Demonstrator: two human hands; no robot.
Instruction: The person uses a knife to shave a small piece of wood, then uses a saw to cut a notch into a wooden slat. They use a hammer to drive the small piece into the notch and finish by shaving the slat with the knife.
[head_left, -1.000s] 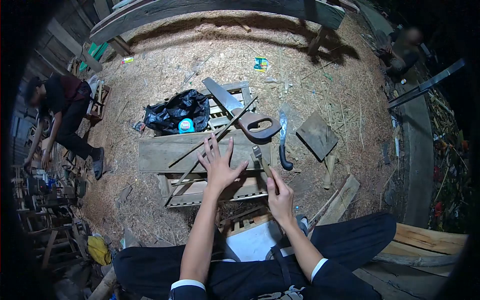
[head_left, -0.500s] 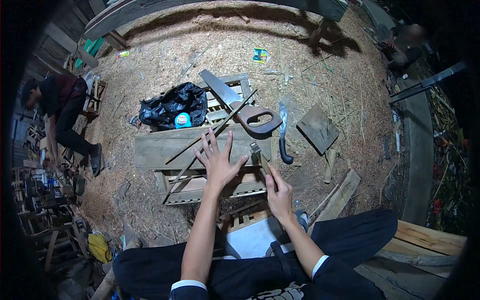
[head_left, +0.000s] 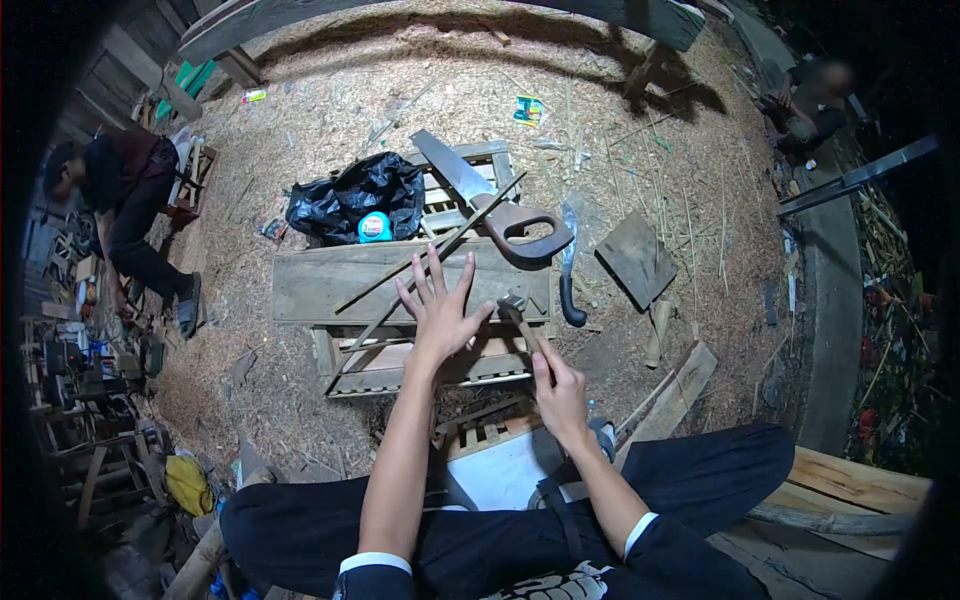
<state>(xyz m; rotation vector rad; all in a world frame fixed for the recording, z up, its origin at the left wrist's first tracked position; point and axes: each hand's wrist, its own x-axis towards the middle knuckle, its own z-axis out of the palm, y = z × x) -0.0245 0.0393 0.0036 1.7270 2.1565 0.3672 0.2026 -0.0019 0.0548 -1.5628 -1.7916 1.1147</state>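
My left hand (head_left: 440,318) lies with fingers spread at the front edge of a grey wooden board (head_left: 300,288), close to two thin dark strips (head_left: 385,293) that cross it. In my right hand (head_left: 562,395) is the wooden handle of a hammer (head_left: 513,308), whose metal head is at the board's right part. A handsaw (head_left: 515,225) with a brown handle rests beyond my hands across the slatted wooden stand (head_left: 480,372). To its right a knife (head_left: 568,250) with a black handle lies on the ground. A black plastic bag (head_left: 370,195) holds a blue tape measure (head_left: 375,228).
A square wooden piece (head_left: 637,260) and a long plank (head_left: 680,385) lie at the right. One person (head_left: 135,215) bends over at the left; another person (head_left: 808,110) is at the upper right. A wooden beam (head_left: 420,24) spans the top.
The hammer head sits a little lower and closer to the board. The view has shifted slightly, and the person at the left bends lower. My left hand stays spread.
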